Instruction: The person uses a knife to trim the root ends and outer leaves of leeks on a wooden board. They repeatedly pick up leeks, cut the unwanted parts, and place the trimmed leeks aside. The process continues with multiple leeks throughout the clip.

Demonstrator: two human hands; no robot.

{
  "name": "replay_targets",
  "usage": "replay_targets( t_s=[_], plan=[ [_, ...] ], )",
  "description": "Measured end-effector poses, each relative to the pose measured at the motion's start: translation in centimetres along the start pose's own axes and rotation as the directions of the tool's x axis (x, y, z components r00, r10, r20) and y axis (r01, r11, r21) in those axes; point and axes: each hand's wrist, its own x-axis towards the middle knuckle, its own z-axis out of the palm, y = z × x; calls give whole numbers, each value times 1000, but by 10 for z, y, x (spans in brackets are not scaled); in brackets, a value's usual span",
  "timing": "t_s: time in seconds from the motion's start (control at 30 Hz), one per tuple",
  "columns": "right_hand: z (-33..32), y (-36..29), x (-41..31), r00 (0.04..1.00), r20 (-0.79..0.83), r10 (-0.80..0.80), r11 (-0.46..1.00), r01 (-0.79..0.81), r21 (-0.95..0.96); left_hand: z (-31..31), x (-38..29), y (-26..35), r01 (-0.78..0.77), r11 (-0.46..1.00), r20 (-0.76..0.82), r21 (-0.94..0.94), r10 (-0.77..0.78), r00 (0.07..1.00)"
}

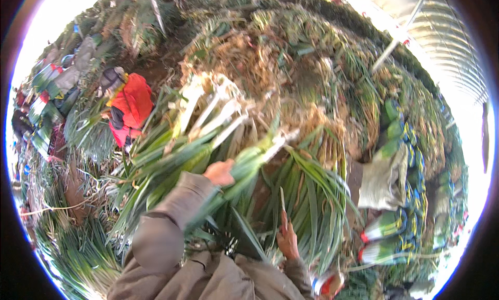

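Observation:
My left hand (220, 173) is closed around a leafy green stalk, probably a leek or large green onion (249, 159), whose pale root end points up and to the right. A pile of similar stalks with white shanks (218, 116) lies just beyond that hand. Lower and to the right, my right hand (287, 239) grips a knife (283, 206) with a narrow blade pointing away from me. Long green leaves (315, 202) spread beside it on the right, with dry, straw-coloured husks at their far end. Motion blurs the held stalk.
A person in a red vest (134, 99) bends over leaves at the left. At the right lie tied bundles (386, 226) with red bands and a pale woven sack (384, 179). Heaped plants and dry husks (241, 58) cover the ground ahead. A metal pole (401, 29) stands upper right.

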Motion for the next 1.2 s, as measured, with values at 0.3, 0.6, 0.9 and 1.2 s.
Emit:
replay_targets(
  t_s=[0.3, 0.6, 0.9, 1.2],
  plan=[
    [82, -43, 31, 991, 112, 69, 971, -41, -236, 50, -103, -34, 10, 969, -136, -246, -45, 990],
    [87, -43, 196, 996, 62, -68, 944, 84, -318, 70, -99, -36, 52, 944, -99, -327, -88, 991],
    [71, -24, 299, 988, -127, -83, 973, 53, -226, 52, -94, -16, 63, 899, -132, -434, -132, 982],
    [79, 1, 211, 983, -153, 97, 986, -116, -122, 37, -80, 21, 198, 333, 139, -922, -194, 971]
  ],
)
